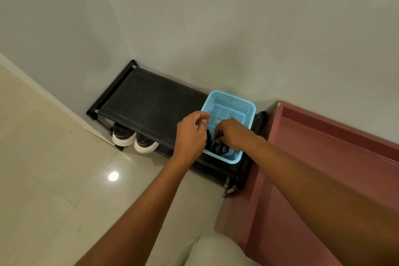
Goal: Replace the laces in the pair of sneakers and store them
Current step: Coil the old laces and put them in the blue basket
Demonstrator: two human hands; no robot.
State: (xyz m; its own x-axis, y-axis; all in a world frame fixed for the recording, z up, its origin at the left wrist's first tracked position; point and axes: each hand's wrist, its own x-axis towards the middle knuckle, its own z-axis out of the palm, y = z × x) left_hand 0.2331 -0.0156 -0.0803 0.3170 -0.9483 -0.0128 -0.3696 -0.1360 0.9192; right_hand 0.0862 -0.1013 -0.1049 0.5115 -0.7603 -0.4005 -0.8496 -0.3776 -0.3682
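Laces pinched by right fingers in basket.

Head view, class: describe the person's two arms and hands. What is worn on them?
Both forearms are bare as far as the frame shows: no sleeves, watch, bracelet or gloves. The left hand and right hand show no rings, though most fingers are curled from view.

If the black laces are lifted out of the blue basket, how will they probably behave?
The black laces lie in a loose tangle, so they are likely floppy and would dangle. They look thin, so probably very light. Being tangled, they may come up together from the blue basket where the right hand touches them.
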